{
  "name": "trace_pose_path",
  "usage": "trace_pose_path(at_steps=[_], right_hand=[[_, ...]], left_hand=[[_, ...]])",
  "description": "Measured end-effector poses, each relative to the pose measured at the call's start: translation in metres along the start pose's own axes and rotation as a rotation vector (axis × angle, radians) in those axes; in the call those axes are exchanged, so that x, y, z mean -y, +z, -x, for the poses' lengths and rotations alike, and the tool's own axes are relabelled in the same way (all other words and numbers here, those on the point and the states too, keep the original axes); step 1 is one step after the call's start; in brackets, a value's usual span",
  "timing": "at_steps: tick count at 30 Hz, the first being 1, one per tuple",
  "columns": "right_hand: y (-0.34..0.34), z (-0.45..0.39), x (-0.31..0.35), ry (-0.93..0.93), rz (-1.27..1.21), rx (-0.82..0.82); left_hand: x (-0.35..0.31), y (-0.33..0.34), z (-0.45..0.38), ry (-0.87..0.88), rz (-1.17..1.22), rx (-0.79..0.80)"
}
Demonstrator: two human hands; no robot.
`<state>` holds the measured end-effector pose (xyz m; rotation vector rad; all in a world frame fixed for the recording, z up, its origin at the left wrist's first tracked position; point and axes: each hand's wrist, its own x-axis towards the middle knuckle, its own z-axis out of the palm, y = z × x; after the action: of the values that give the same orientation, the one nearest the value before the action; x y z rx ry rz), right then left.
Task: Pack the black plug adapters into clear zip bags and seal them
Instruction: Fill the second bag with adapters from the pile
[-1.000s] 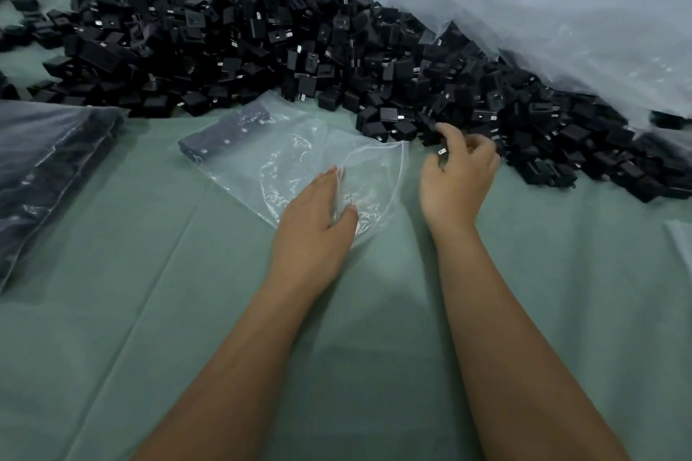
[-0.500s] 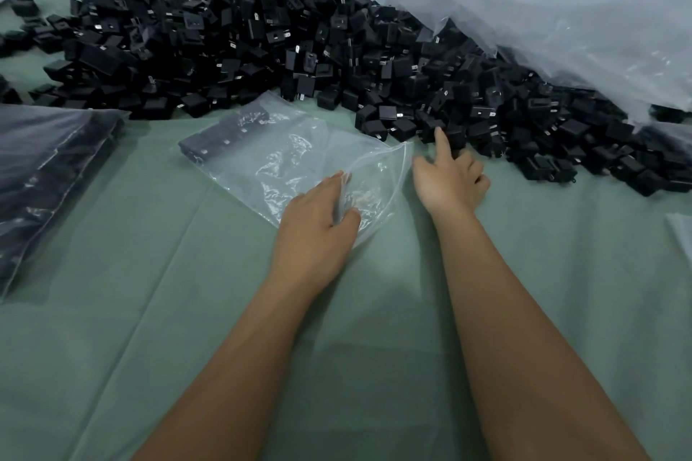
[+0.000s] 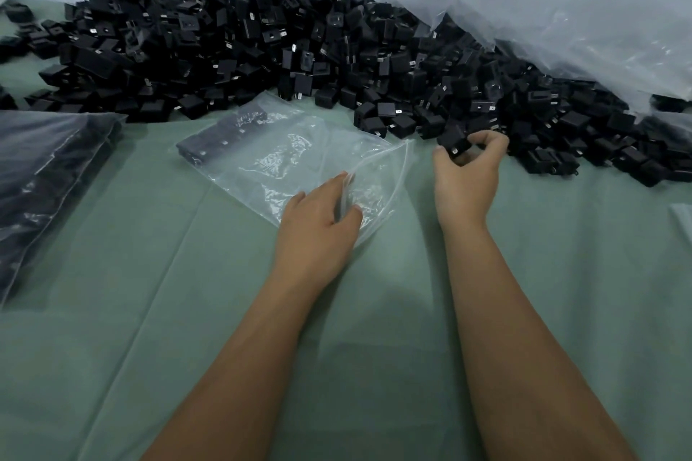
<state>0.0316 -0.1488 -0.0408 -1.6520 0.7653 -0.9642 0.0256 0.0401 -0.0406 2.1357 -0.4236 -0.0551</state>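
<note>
Our right hand (image 3: 466,176) now grips plug adapter (image 3: 454,141) lifted off pile (image 3: 262,41); left hand (image 3: 318,221) still pinches zip bag (image 3: 299,157) mouth open, frame centre — loading next.

1. The zip bag (image 3: 299,157) lies at the table's (image 3: 112,311) centre, with adapters inside at its ten o'clock end.
2. The adapter heap (image 3: 262,41) spreads behind it, from ten to two o'clock.
3. A filled bag (image 3: 45,168) lies at nine o'clock.
4. Plastic sheeting (image 3: 580,34) drapes over the heap at two o'clock.

Your left hand's fingertips (image 3: 346,195) vanish inside the clear plastic zip bag (image 3: 299,161); the filled dark bag (image 3: 45,176) is cut off at the left edge.
</note>
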Motion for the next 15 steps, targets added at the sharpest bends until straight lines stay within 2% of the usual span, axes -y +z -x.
trace_pose_path(at_steps=[4,10,12,15], right_hand=[[0.002,0.02,0.011,-0.068,-0.1,0.095],[0.006,0.053,0.018,-0.184,-0.046,0.284],[0.007,0.06,0.016,-0.297,0.065,0.288],[0.008,0.063,0.009,-0.372,0.401,0.317]], left_hand=[[0.001,0.0,0.0,0.02,0.004,-0.007],[0.005,0.003,-0.002,0.004,0.072,-0.047],[0.004,0.003,-0.003,-0.002,0.191,-0.111],[0.003,0.002,-0.002,-0.03,0.338,-0.181]])
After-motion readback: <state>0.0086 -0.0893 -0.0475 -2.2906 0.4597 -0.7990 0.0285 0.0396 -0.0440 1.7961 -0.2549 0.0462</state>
